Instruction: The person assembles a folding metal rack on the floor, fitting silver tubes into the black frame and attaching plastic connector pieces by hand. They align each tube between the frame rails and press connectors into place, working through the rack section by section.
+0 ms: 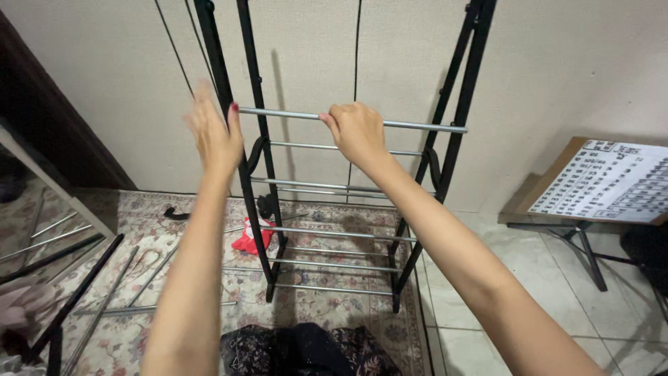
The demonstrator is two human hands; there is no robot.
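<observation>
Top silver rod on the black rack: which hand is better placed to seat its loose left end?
Left. The left hand is open beside the rod's left end at the black upright; the right hand already grips mid-rod.

head view | looks forward and down, close over both arms | faces rack and wall

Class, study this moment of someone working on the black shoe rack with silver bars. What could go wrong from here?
1. The right hand grips only the top silver bar; if it isn't seated, it might slip from the black side frame.
2. The left hand is open and blurred beside the left frame, so fingers could get pinched.
3. Loose rods on the rug could trip someone.
</observation>
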